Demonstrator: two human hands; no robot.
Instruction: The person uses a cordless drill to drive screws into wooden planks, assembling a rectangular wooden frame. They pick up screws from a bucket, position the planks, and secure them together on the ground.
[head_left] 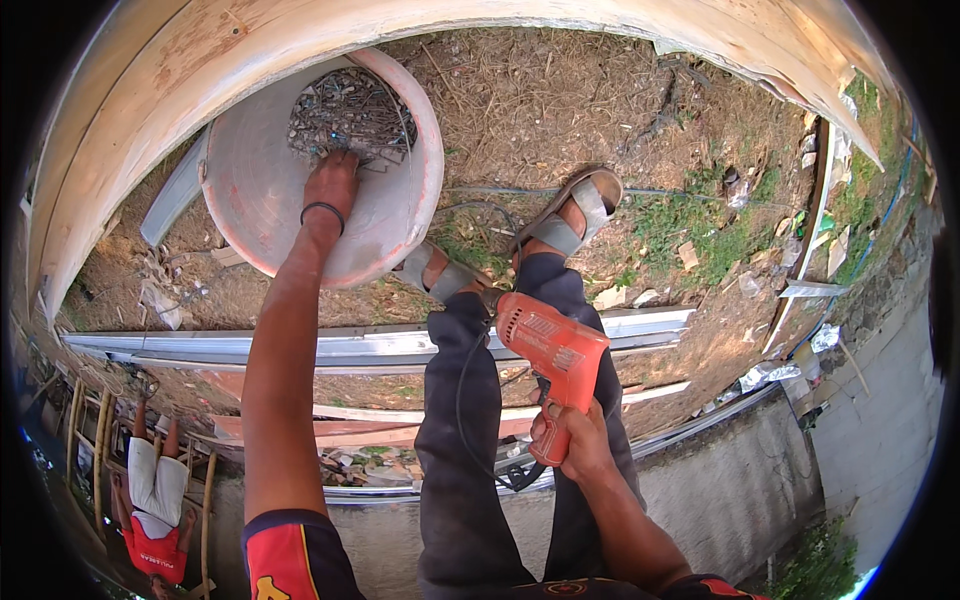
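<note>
My left hand reaches down inside a pale, pink-streaked bucket at the upper left. Its fingers are curled together at the edge of a heap of thin metal nails or screws; the fingertips are hidden, so what they grip does not show. A dark band circles that wrist. In front of my legs, my right hand is closed round the handle of a red power drill. The drill's nose points up and left, beside my knee, and a dark cord loops from the handle.
Pale curved wooden boards arch over the top and left. Long metal channels cross the ground by my legs. My sandalled feet stand on dry, littered soil. Another person in a red shirt is at the lower left, near wooden poles.
</note>
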